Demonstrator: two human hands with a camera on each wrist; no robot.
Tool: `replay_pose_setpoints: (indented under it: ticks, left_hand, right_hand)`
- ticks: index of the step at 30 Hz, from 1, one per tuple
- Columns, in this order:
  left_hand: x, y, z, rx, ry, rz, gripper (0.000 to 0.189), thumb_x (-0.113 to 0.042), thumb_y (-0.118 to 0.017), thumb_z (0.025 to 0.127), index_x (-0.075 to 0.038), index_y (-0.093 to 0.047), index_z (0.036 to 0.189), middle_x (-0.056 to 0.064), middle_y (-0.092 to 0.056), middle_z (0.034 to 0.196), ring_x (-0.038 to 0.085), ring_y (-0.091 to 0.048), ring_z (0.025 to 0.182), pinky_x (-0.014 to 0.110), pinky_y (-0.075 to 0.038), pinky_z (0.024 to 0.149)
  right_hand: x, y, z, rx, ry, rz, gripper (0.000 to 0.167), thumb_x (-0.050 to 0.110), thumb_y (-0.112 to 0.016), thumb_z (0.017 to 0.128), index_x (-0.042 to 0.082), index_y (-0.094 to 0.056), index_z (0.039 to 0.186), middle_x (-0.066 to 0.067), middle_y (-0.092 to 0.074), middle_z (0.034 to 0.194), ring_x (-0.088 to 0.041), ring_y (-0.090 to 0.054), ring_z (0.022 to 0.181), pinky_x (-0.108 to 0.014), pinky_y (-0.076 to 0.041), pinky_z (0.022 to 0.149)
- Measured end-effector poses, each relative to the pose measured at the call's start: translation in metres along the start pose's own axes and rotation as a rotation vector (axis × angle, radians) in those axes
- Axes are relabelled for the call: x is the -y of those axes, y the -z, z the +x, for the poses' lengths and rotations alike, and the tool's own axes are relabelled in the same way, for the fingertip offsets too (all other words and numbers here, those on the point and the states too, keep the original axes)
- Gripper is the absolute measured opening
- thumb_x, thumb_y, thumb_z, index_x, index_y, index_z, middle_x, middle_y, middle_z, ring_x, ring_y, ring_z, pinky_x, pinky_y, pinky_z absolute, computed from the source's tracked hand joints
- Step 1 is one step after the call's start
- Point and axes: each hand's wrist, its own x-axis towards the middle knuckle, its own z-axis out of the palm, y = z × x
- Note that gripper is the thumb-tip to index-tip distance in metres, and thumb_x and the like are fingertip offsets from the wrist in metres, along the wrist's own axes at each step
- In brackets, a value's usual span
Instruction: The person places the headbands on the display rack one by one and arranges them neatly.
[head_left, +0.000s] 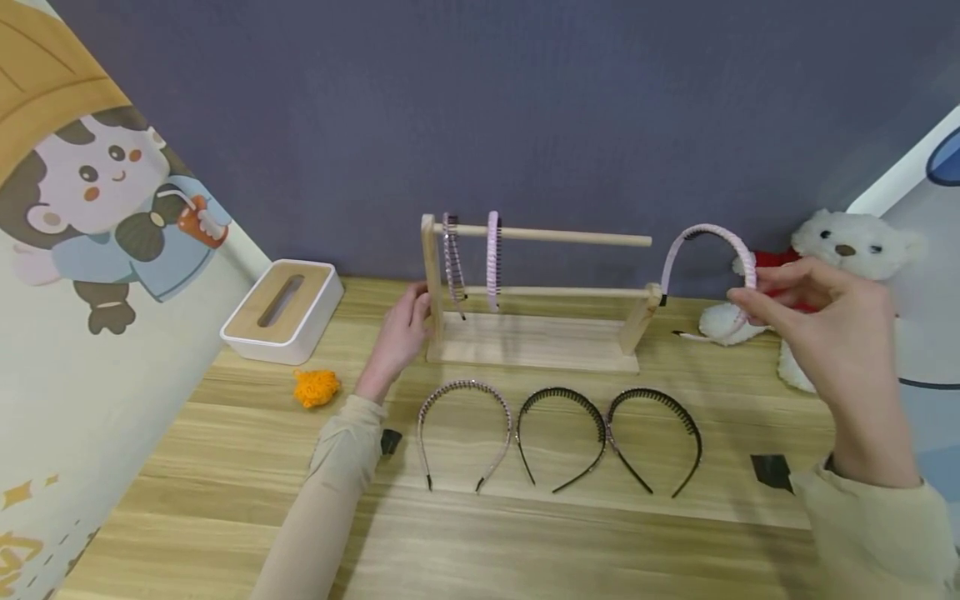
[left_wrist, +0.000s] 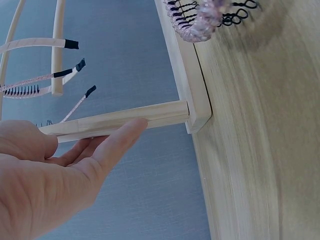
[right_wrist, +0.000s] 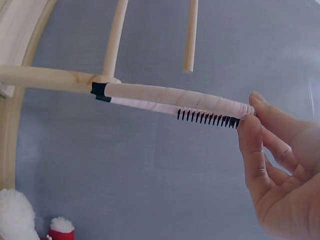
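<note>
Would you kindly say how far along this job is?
Apparently done: a glittery pink headband and a pink wrapped headband hang on the wooden rack. In hand: the right hand pinches another pink wrapped headband. Apparently left: one slim pink headband and two black headbands lie in front of the rack.

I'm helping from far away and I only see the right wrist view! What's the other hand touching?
Observer: The left hand is touching the left upright of the wooden rack.
Operator: Ooh! Is anything hanging up there?
Observer: Yes, a sparkly headband and a pink headband hang near that upright.
Operator: What about on the table?
Observer: Three more headbands lie in a row in front of the rack.
</note>
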Motion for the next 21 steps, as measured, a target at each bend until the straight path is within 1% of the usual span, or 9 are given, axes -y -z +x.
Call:
replay_pose_setpoints:
  ticks: [1,2,4,5,8,11,15,19,21]
  left_hand:
    - [0.000,0.000,0.000,0.001,0.001,-0.003,0.044,-0.019,-0.035,0.119,0.006,-0.044,0.155,0.032,-0.049,0.155,0.048,-0.054,0.139,0.054,-0.061,0.102]
    - [0.000,0.000,0.000,0.001,0.002,-0.002,0.044,-0.019,-0.035,0.119,0.006,-0.044,0.155,0.032,-0.049,0.155,0.048,-0.054,0.139,0.054,-0.061,0.102]
    - [0.000,0.000,0.000,0.000,0.002,-0.003,0.045,-0.019,-0.035,0.119,0.006,-0.044,0.155,0.032,-0.049,0.155,0.049,-0.054,0.139,0.054,-0.061,0.102]
    - [0.000,0.000,0.000,0.000,0.002,-0.003,0.045,-0.019,-0.035,0.119,0.006,-0.044,0.155,0.032,-0.049,0.155,0.048,-0.054,0.139,0.054,-0.061,0.102]
    - [0.002,0.000,0.001,-0.001,0.000,-0.001,0.045,-0.019,-0.035,0.119,0.007,-0.044,0.155,0.032,-0.049,0.155,0.049,-0.054,0.139,0.054,-0.061,0.102]
    - [0.002,-0.001,0.001,-0.005,0.000,0.003,0.045,-0.019,-0.035,0.119,0.007,-0.044,0.155,0.032,-0.049,0.155,0.049,-0.055,0.139,0.054,-0.062,0.101]
    - [0.002,0.000,0.001,-0.005,0.000,0.003,0.044,-0.019,-0.036,0.119,0.006,-0.045,0.155,0.032,-0.050,0.154,0.048,-0.055,0.138,0.053,-0.062,0.101]
    - [0.001,0.000,0.001,-0.001,-0.001,-0.002,0.044,-0.018,-0.036,0.119,0.006,-0.045,0.155,0.033,-0.049,0.154,0.049,-0.054,0.139,0.054,-0.061,0.102]
    - [0.001,0.000,0.001,-0.003,0.001,-0.001,0.044,-0.018,-0.036,0.119,0.006,-0.045,0.155,0.033,-0.049,0.154,0.049,-0.055,0.139,0.054,-0.061,0.102]
  right_hand:
    - [0.002,0.000,0.001,-0.002,-0.004,-0.004,0.030,0.007,-0.088,0.091,-0.002,-0.074,0.115,0.036,-0.061,0.087,0.007,-0.058,0.070,-0.003,-0.047,0.059]
    - [0.003,-0.001,0.002,-0.006,-0.005,0.001,0.027,0.008,-0.088,0.091,0.002,-0.075,0.113,0.035,-0.061,0.089,0.007,-0.058,0.070,-0.003,-0.047,0.059]
    - [0.006,-0.003,0.004,-0.020,0.006,0.033,0.022,0.007,-0.088,0.090,0.008,-0.076,0.109,0.032,-0.063,0.092,0.006,-0.059,0.070,-0.003,-0.047,0.059]
    - [0.007,-0.005,0.005,-0.026,0.015,0.050,0.021,0.005,-0.088,0.090,0.009,-0.076,0.107,0.030,-0.064,0.092,0.006,-0.060,0.069,-0.003,-0.047,0.058]
    - [0.012,-0.009,0.007,-0.038,0.048,0.090,0.020,0.002,-0.087,0.089,0.009,-0.075,0.104,0.024,-0.066,0.091,0.006,-0.063,0.067,-0.004,-0.048,0.057]
    - [0.017,-0.011,0.009,-0.043,0.064,0.088,0.022,0.003,-0.087,0.090,0.000,-0.073,0.108,0.021,-0.066,0.089,0.006,-0.063,0.067,-0.004,-0.049,0.058]
    - [0.022,-0.013,0.011,-0.047,0.069,0.125,0.023,0.001,-0.087,0.089,0.000,-0.074,0.109,0.020,-0.068,0.089,0.005,-0.065,0.066,-0.005,-0.052,0.060]
    - [0.026,-0.016,0.014,-0.030,0.087,0.190,0.024,-0.002,-0.088,0.087,0.000,-0.074,0.107,0.019,-0.071,0.088,0.002,-0.067,0.064,-0.007,-0.053,0.056]
    - [0.029,-0.019,0.015,-0.017,0.099,0.201,0.024,-0.002,-0.088,0.088,0.000,-0.073,0.107,0.018,-0.071,0.087,0.002,-0.067,0.063,-0.008,-0.053,0.054]
